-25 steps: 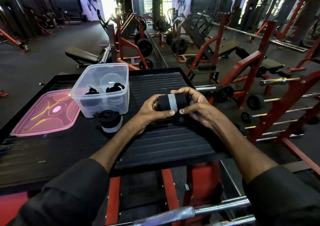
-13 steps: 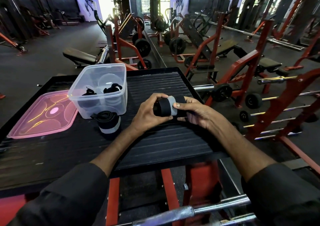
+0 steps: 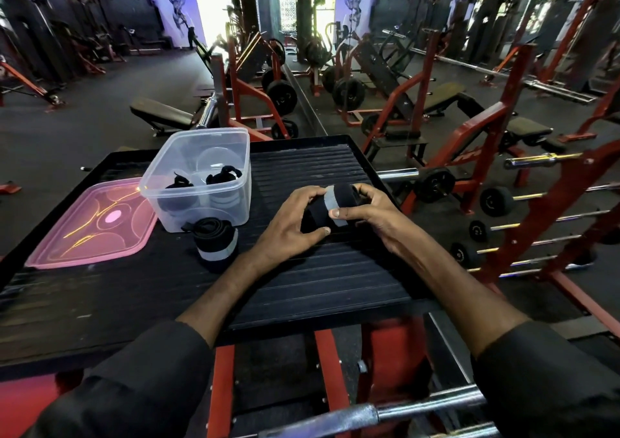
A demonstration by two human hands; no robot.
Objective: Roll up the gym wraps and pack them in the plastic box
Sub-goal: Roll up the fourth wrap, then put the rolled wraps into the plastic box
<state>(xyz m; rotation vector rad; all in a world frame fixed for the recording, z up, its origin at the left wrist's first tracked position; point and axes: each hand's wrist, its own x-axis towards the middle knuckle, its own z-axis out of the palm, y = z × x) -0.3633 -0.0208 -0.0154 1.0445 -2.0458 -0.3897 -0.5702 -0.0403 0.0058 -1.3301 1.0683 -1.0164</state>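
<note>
In your head view, your left hand (image 3: 288, 226) is curled round the near left side of a rolled black wrap (image 3: 313, 216) with a grey stripe, thumb pressed against its near edge. Your right hand (image 3: 369, 209) grips the roll's right side, thumb laid on the stripe and fingers hooked over the far end. The roll is over the black ribbed platform (image 3: 318, 286), right of the clear plastic box (image 3: 242, 186). A second rolled wrap (image 3: 216, 244) stands just beside the box's near wall.

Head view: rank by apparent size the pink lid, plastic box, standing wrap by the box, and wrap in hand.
1. plastic box and pink lid: about alike, not ranked.
2. standing wrap and held wrap: about alike; the held one is partly covered.
</note>
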